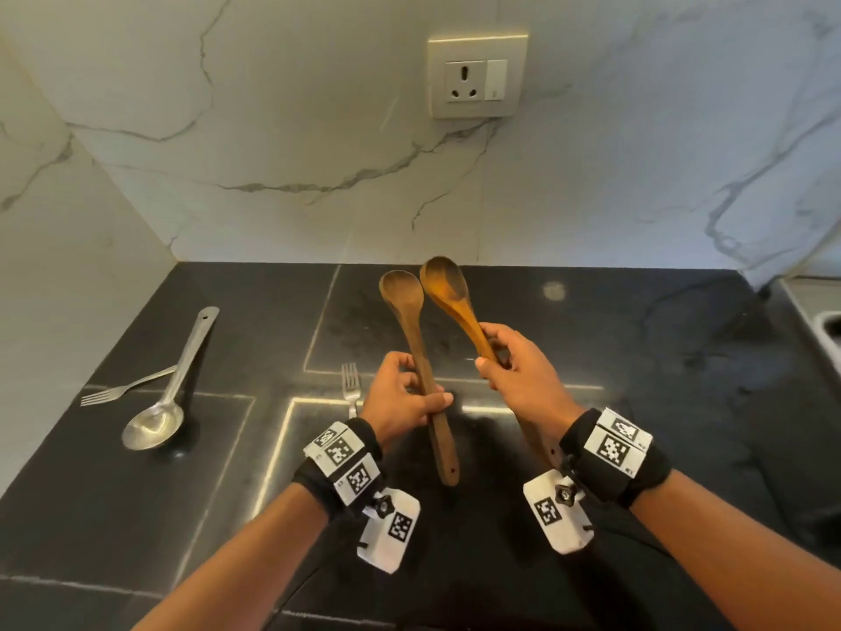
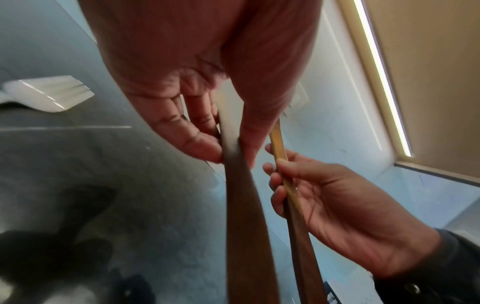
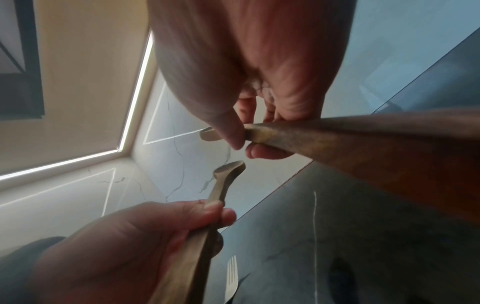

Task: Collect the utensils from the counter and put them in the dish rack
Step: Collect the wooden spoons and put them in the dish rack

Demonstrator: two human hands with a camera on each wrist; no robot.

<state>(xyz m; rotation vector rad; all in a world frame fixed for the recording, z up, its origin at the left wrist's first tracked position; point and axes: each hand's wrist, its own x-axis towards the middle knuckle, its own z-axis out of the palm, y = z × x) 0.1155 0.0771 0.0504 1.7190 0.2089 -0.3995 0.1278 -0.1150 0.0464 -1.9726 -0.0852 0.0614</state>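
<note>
My left hand (image 1: 400,393) grips the handle of a dark wooden spoon (image 1: 405,302), held above the black counter (image 1: 591,321) with its bowl pointing away. My right hand (image 1: 514,362) grips a lighter wooden spoon (image 1: 448,284) beside it; the two bowls nearly touch. The left wrist view shows the dark wooden spoon's handle (image 2: 244,216) between thumb and fingers, with the lighter wooden spoon (image 2: 279,142) to its right. In the right wrist view the lighter wooden spoon's handle (image 3: 363,139) is pinched. On the counter lie a steel ladle (image 1: 168,393), a fork (image 1: 123,389) crossing under it, and a second fork (image 1: 350,384) beside my left hand.
A marble wall with a power socket (image 1: 478,77) rises behind the counter. A side wall closes the left end. At the far right edge a steel rim (image 1: 819,321), perhaps a sink, shows partly. No dish rack is in view.
</note>
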